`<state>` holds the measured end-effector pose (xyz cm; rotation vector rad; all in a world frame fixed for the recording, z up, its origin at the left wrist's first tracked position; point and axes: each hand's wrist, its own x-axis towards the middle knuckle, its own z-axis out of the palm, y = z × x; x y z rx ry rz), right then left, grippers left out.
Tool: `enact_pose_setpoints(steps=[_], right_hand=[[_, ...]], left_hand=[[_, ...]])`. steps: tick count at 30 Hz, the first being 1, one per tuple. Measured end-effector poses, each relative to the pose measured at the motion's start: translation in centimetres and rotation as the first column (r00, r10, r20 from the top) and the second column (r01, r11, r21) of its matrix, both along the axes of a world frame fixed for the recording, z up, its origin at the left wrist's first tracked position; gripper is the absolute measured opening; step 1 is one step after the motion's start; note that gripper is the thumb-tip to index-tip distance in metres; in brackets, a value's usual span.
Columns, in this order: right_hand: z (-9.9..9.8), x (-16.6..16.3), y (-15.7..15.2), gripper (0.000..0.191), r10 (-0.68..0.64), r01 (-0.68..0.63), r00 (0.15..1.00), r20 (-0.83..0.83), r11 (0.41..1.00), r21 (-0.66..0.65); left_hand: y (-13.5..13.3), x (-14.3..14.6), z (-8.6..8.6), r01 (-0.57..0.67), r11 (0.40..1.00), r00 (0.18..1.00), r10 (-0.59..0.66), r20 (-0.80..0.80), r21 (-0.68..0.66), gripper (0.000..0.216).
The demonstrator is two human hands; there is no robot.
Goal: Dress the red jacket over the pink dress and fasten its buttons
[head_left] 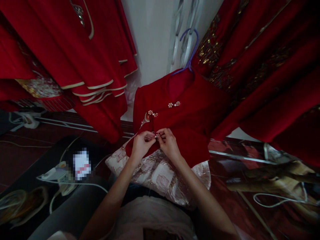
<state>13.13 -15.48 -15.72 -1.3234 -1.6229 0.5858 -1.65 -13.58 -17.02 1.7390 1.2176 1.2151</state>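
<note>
Nearest the camera, at six o'clock, was the wearer's pale shirt (155, 213). Red jacket (185, 133) was at centre, towards one o'clock, with a purple hanger (196, 36) at its collar. Left hand (143, 144) at seven and right hand (168, 143) at five met at its front; thumbs and fingertips were pinched on what appeared to be a small beaded fastener (156, 135), largely covered. In my judgement, this work called for gripping close to the beads, holding the cloth flat and never pulling the stitching.

Jacket hem lay over a shiny patterned cloth (162, 176) at six. Room: pale wall (153, 33) at twelve, red garments (100, 60) at ten, further beaded garments (260, 66) at two, dark red floor (222, 166) at four, white cable (82, 183) at eight. Light was dim.
</note>
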Motion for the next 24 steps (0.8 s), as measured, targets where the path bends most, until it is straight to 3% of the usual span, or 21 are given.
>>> enact_pose_setpoints(steps=[4, 8, 14, 24], right_hand=[[0.7, 0.9, -0.2, 0.013, 0.039, -0.038, 0.997, 0.071, 0.999, -0.005], [2.6, 3.4, -0.9, 0.018, 0.169, -0.161, 0.984, 0.049, 0.978, -0.131], [5.0, 6.3, -3.7, 0.021, 0.153, -0.141, 0.986, 0.070, 0.977, -0.160], [7.0, 5.9, -8.8, 0.021, 0.144, -0.132, 0.985, 0.091, 0.983, -0.124]], left_hand=[[-0.9, 0.1, 0.4, -0.020, 0.993, 0.987, 0.039, -0.158, 0.117, 0.014], [-2.3, 0.1, 0.3, 0.018, 0.992, 0.971, 0.014, -0.240, 0.128, 0.023], [-4.9, -0.8, 0.2, 0.039, 0.988, 0.965, 0.001, -0.261, 0.147, 0.035], [-11.0, -2.8, 1.6, 0.173, 0.984, 0.918, -0.141, -0.371, 0.054, 0.040]])
